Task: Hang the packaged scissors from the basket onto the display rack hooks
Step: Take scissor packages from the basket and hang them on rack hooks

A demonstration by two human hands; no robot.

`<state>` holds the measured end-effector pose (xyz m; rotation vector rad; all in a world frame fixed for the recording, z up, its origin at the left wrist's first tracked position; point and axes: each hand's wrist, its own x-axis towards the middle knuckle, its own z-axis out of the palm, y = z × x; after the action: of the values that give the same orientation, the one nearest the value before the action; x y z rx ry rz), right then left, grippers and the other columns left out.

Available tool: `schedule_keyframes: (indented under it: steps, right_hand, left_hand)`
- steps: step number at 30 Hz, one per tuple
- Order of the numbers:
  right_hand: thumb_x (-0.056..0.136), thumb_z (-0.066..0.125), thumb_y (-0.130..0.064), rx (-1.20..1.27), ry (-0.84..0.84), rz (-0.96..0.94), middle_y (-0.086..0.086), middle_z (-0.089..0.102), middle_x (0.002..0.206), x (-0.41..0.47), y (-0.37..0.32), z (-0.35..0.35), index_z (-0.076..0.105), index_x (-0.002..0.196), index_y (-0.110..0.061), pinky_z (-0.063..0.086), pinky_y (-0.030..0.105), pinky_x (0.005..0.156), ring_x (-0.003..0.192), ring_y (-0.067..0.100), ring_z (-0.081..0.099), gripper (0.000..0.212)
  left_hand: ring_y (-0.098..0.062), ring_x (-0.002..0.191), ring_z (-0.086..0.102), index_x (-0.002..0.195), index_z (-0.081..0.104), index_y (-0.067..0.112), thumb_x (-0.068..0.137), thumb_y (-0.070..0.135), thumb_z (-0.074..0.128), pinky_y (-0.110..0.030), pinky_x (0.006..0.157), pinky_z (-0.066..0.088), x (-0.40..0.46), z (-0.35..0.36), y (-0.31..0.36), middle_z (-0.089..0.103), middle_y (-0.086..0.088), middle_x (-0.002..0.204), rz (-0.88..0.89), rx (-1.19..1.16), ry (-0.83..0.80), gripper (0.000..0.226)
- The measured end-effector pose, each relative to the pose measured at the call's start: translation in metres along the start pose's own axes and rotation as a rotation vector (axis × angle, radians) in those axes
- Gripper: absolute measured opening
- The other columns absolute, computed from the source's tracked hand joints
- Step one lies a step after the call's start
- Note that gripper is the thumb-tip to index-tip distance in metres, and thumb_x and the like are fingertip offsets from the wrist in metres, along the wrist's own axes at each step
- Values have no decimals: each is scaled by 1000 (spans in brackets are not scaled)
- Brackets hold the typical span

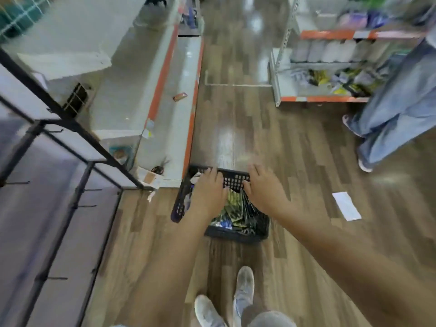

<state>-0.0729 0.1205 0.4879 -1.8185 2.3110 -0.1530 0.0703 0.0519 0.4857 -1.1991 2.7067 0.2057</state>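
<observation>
A black perforated basket (236, 179) stands on the wood floor ahead of my feet. Packaged scissors (232, 208) fill it, yellow-green and blue packs, blurred. My left hand (208, 188) and my right hand (265, 187) both reach down into the basket, over its far rim. Their fingertips are hidden among the packs and behind the rim, so what they hold is unclear. The black display rack (77, 197) with short hooks (87, 206) stands at my left, and the hooks in view are bare.
A long white and orange shelf base (179, 109) runs away from me left of the basket. A loose pair of scissors (159, 168) lies on its near end. Another person's legs (389, 119) stand at the right by a stocked shelf (330, 74). A white paper (346, 206) lies on the floor.
</observation>
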Motion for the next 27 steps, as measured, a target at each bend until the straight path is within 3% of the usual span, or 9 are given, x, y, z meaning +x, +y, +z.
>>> schedule_keyframes:
  steps: [5, 11, 17, 22, 27]
  right_hand:
    - [98, 40, -26, -21, -93, 110, 14, 39, 144, -7, 41, 55, 33, 141, -1, 26, 36, 109, 134, 26, 34, 50]
    - [89, 59, -17, 49, -203, 231, 25, 53, 130, -16, 59, 132, 48, 130, 8, 39, 46, 103, 122, 37, 49, 49]
    - [100, 36, -27, 44, -409, 294, 11, 21, 155, 0, 58, 206, 20, 148, -4, 10, 34, 118, 144, 21, 18, 56]
    - [100, 38, -26, 62, -522, 368, 13, 24, 153, 29, 51, 266, 21, 148, -2, 16, 33, 115, 141, 25, 23, 56]
    - [101, 36, -26, 138, -589, 436, 12, 20, 155, 48, 40, 321, 17, 149, -3, 13, 30, 116, 143, 22, 17, 57]
  left_hand:
    - [-24, 145, 13, 149, 16, 2, 102, 32, 27, -33, 117, 7, 15, 65, 15, 17, -13, 157, 43, 0, -111, 56]
    - [-24, 144, 17, 146, 26, 3, 102, 34, 28, -37, 118, 12, 34, 142, -6, 24, -12, 154, 67, -32, -252, 54]
    - [-24, 143, 19, 146, 26, 2, 101, 31, 31, -35, 119, 10, 61, 217, -46, 23, -13, 154, 22, -102, -391, 53]
    - [-31, 135, 35, 135, 43, -5, 98, 23, 38, -36, 113, 23, 80, 272, -78, 43, -21, 141, -63, -228, -410, 47]
    - [-26, 142, 23, 142, 32, 2, 100, 27, 34, -33, 115, 17, 87, 327, -113, 28, -15, 152, -148, -209, -510, 49]
